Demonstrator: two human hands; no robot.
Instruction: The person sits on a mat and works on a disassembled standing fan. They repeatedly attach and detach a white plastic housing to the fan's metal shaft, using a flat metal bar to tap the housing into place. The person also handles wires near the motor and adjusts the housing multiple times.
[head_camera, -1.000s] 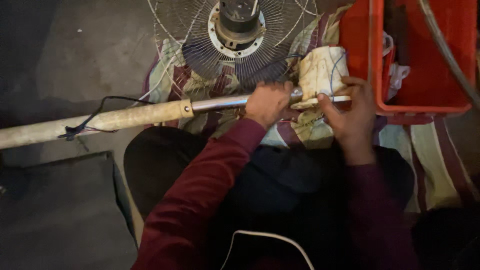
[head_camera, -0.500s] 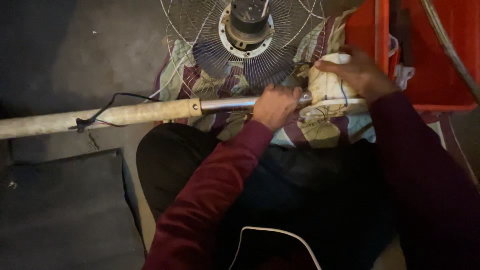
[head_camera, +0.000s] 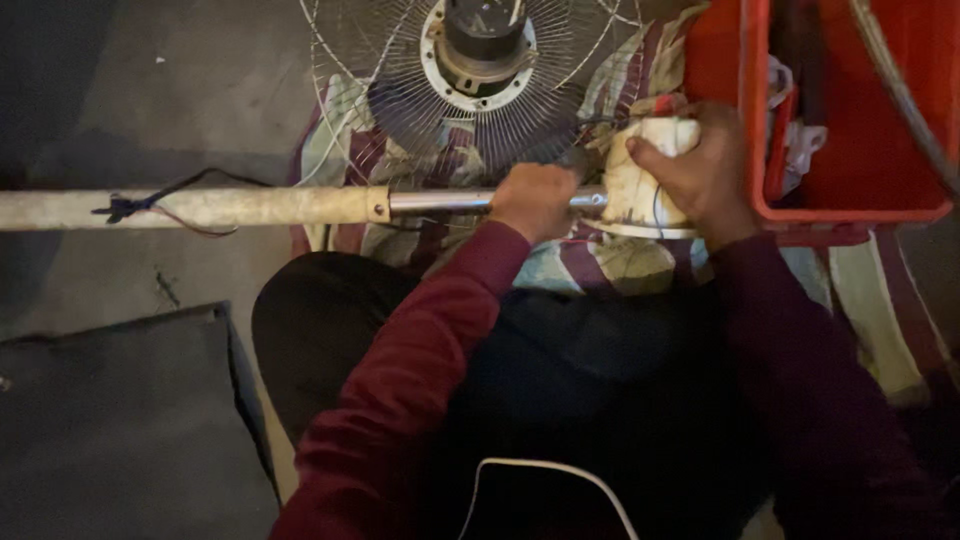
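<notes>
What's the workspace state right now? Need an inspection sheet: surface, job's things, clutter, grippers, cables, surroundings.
Surface: grey concrete floor with a striped cloth spread under the work.
Job's things: fan stand pole lying level, its chrome inner tube running into a dirty white fan housing; wire fan guard with motor lies behind it.
Clutter: red plastic crate holding rags and a hose.
Grippers: left hand closed round the chrome inner tube; right hand gripping the white housing.
Cables: thin black wire tied on the pole.
Surroundings: dark mat at lower left.
</notes>
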